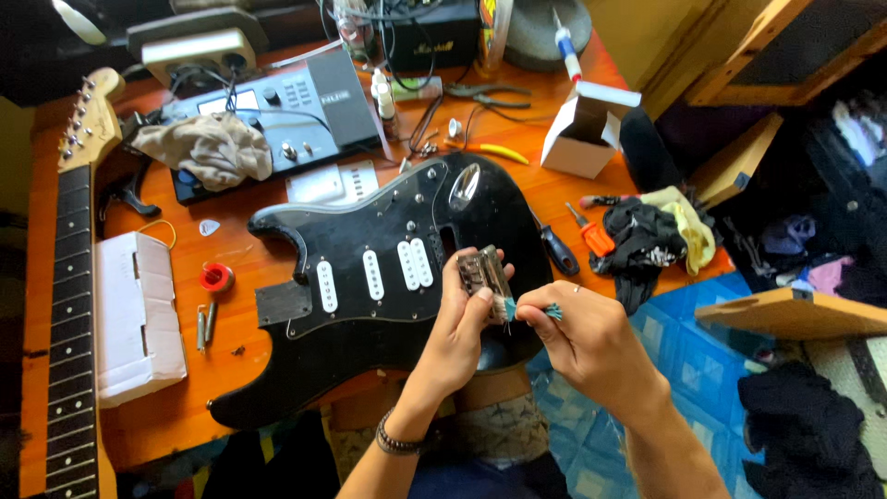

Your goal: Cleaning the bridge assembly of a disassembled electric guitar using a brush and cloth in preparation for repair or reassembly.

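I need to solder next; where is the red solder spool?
In the head view, the red solder spool lies on the orange table, left of the black guitar body, beside the white box.

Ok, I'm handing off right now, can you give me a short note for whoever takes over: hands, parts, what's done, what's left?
Left hand: holds the small metal guitar bridge block above the guitar.
Right hand: pinches a small teal-handled brush, bristles against the block's lower edge.
Black electric guitar body: flat on the orange wooden table, neck pocket empty, white pickups in place.
Detached guitar neck: along the table's left edge.
Done: bridge and neck off the body.
Left: brushing appears underway; refitting not started.
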